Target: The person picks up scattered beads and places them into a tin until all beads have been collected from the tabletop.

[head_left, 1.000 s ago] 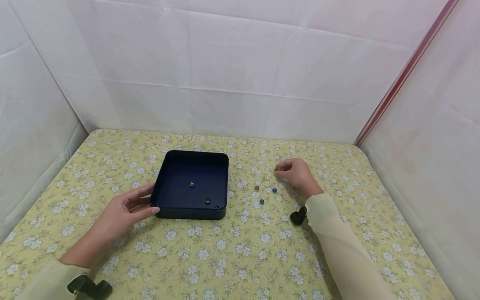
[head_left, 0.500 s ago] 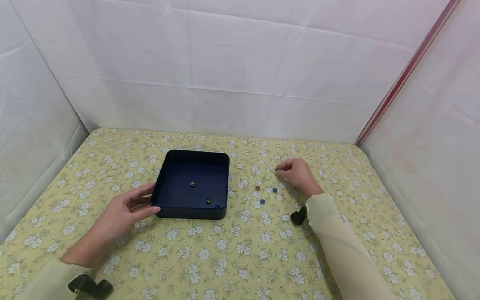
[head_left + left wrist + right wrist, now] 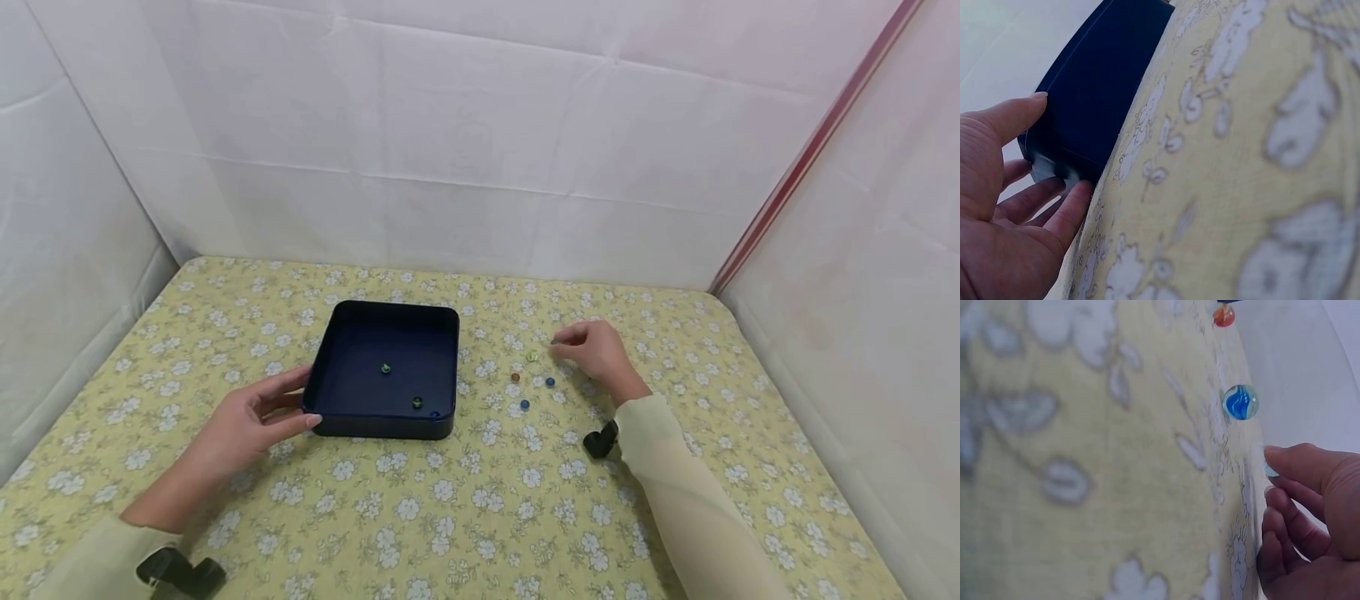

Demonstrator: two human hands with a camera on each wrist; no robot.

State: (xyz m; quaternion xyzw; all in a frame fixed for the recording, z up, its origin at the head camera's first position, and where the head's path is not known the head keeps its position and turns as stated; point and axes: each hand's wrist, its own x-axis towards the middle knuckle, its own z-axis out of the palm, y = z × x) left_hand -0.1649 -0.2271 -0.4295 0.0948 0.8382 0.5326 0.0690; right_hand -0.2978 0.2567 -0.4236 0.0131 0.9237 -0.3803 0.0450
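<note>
In the head view, my left hand (image 3: pixel 243 425) holds the near left corner of a dark blue square tray (image 3: pixel 381 427), thumb along its front wall and fingers at its left side. Inside the tray lie two greenish marbles and a blue marble (image 3: pixel 435 414). Over the cloth on the right, my right hand (image 3: pixel 595 348) pinches a small marble (image 3: pixel 1270 470) between thumb and forefinger, mostly hidden by the fingertips. Near it on the cloth lie a yellow-green marble (image 3: pixel 532 356), an orange marble (image 3: pixel 515 377) and two blue marbles, one a blue marble (image 3: pixel 551 382) closest to the hand.
A yellow flowered cloth (image 3: pixel 450 517) covers the table. White sheeting (image 3: pixel 480 150) hangs behind and at both sides, with a red strip (image 3: pixel 817 142) at the back right corner. Black wrist bands are on both sleeves.
Almost nothing moves. The right hand keeps its pinch in about the same place, its wrist shifting very slightly. The left hand stays at the tray's corner.
</note>
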